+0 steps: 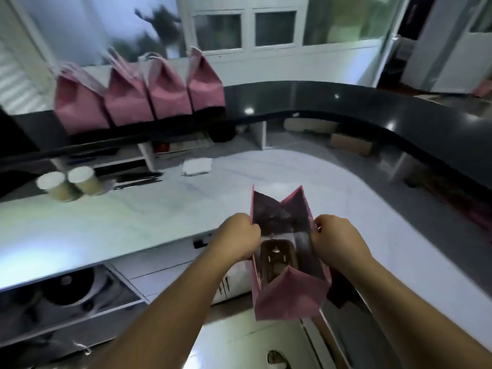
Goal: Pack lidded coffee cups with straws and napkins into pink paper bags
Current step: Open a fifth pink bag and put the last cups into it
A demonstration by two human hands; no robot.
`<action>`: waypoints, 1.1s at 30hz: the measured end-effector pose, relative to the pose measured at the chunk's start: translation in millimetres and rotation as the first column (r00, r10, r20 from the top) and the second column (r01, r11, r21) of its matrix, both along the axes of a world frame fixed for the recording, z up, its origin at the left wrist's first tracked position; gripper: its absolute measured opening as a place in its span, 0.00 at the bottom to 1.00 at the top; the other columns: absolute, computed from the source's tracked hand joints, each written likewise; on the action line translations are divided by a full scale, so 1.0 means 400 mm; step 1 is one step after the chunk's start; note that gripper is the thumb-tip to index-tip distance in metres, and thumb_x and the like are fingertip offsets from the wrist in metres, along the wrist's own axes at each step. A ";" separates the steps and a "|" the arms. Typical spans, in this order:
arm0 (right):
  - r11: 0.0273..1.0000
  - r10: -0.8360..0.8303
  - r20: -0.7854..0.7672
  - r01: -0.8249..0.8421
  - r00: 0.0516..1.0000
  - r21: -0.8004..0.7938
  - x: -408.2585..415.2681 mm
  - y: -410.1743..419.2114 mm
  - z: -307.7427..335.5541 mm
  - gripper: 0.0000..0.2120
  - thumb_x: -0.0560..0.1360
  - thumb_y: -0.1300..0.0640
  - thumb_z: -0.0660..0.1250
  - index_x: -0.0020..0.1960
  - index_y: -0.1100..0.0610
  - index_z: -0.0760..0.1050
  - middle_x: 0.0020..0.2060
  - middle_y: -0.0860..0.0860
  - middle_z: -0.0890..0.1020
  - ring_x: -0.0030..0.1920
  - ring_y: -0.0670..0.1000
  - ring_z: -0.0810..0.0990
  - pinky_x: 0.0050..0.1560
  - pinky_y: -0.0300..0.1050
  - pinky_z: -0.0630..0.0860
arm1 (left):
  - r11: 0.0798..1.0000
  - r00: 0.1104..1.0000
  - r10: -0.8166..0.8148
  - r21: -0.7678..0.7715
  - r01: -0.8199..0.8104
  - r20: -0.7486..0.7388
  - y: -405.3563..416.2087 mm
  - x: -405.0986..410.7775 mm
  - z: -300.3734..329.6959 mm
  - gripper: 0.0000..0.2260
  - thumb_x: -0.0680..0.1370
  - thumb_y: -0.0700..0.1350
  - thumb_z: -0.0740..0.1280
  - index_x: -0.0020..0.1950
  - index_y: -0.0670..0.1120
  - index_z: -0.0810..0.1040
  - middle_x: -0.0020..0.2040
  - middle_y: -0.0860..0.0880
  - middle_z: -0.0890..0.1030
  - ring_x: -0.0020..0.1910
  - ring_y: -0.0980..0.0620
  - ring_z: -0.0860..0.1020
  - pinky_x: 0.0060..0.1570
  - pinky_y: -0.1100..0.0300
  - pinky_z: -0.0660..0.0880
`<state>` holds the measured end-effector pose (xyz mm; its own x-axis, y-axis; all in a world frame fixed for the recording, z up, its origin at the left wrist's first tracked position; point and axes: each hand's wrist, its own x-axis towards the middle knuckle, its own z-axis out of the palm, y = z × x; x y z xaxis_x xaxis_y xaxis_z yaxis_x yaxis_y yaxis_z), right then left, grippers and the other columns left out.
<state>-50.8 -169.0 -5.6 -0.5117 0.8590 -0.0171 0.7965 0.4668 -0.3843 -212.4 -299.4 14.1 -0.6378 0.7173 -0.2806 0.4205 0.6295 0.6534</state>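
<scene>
Above the pale marble worktop (106, 217), left hand (237, 233) and right hand (336, 237) each pinch opposite rims of an open pink paper bag (288, 296), spreading its mouth, probably for packing.

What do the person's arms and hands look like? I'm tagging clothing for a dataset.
Both forearms are bare, with no sleeves in view. The left hand and right hand wear no gloves; no rings, watch or bracelet are discernible, though the picture is somewhat blurred.

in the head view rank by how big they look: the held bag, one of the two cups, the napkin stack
1. Held bag, largest, though nearest the camera.
2. Cup and napkin stack: look alike, too close to rank.
</scene>
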 end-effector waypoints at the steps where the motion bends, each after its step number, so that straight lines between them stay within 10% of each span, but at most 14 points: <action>1: 0.999 0.041 -0.006 -0.041 0.999 0.007 -0.047 0.016 0.000 0.13 0.79 0.47 0.63 0.38 0.49 0.71 0.29 0.42 0.74 0.29 0.43 0.74 0.25 0.38 0.63 | 0.999 0.999 0.042 -0.011 -0.042 -0.010 -0.001 -0.033 0.003 0.09 0.80 0.43 0.58 0.48 0.45 0.78 0.43 0.44 0.80 0.40 0.46 0.80 0.33 0.57 0.74; 5: 0.982 0.189 0.007 -0.189 0.982 -0.022 -0.218 0.083 0.008 0.15 0.80 0.48 0.61 0.37 0.52 0.75 0.31 0.46 0.78 0.32 0.49 0.77 0.29 0.42 0.71 | 0.985 0.985 0.170 -0.018 -0.171 -0.023 0.004 -0.147 0.027 0.10 0.79 0.44 0.59 0.48 0.42 0.79 0.44 0.41 0.81 0.44 0.42 0.81 0.45 0.48 0.80; 8: 0.955 0.291 -0.033 -0.292 0.956 -0.058 -0.334 0.118 0.021 0.18 0.81 0.47 0.59 0.38 0.54 0.77 0.33 0.49 0.81 0.34 0.52 0.79 0.35 0.48 0.78 | 0.964 0.962 0.264 -0.013 -0.265 -0.068 0.005 -0.227 0.047 0.09 0.80 0.44 0.59 0.42 0.46 0.75 0.41 0.44 0.80 0.38 0.46 0.79 0.34 0.55 0.75; 18: 0.855 0.501 -0.072 -0.506 0.863 -0.112 -0.668 0.130 0.029 0.15 0.81 0.51 0.61 0.38 0.53 0.78 0.32 0.49 0.82 0.31 0.52 0.80 0.29 0.43 0.75 | 0.864 0.860 0.501 -0.005 -0.504 -0.094 -0.039 -0.472 0.082 0.10 0.80 0.43 0.58 0.47 0.42 0.78 0.45 0.42 0.83 0.42 0.44 0.82 0.40 0.53 0.80; 33: 0.900 0.428 0.012 -0.425 0.904 -0.095 -1.123 0.037 0.002 0.15 0.80 0.51 0.61 0.38 0.53 0.79 0.31 0.49 0.81 0.31 0.51 0.80 0.28 0.44 0.75 | 0.930 0.930 0.359 -0.055 -0.363 -0.073 -0.106 -0.991 0.046 0.11 0.78 0.44 0.60 0.44 0.43 0.80 0.42 0.40 0.83 0.43 0.40 0.83 0.36 0.51 0.77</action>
